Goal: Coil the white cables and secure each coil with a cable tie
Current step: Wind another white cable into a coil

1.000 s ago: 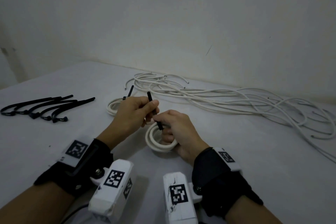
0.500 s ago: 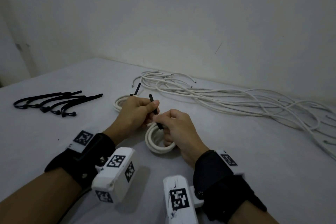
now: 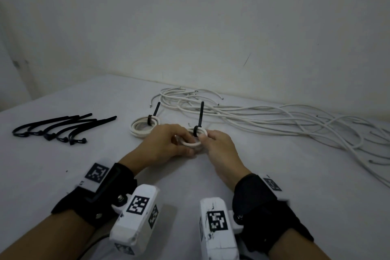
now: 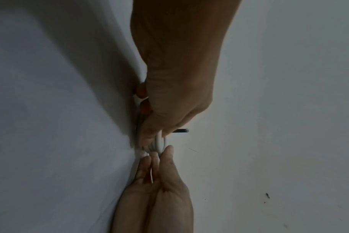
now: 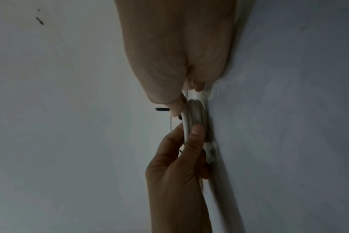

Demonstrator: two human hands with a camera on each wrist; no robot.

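Both hands meet over a small white coil (image 3: pixel 193 140) that lies low on the bench (image 3: pixel 63 160), just near of the middle. The left hand (image 3: pixel 163 146) has its grip clamped on the coil's left side, fingers curled around the turns; the right wrist view shows its thumb (image 5: pixel 196 134) pressed on top of the stacked loops. The right hand (image 3: pixel 219 150) pinches the coil's right edge, its fingertips closed on the turns, seen in the left wrist view where that hand (image 4: pixel 175 97) comes in from the top. A black cable tie (image 3: pixel 199 120) is cinched around the far side of this coil, its loose tail standing up and away from the hands. Just to the left and a little farther off rests a second coil (image 3: pixel 143 127), already bound with its own tie (image 3: pixel 153 117), touched by neither hand. Spare black ties (image 3: pixel 61 127) lie in a fanned bunch at the far left of the bench. A long tangle of loose white cables (image 3: pixel 274 123) sprawls from the far middle out to the right edge, against the wall (image 3: pixel 190 17).
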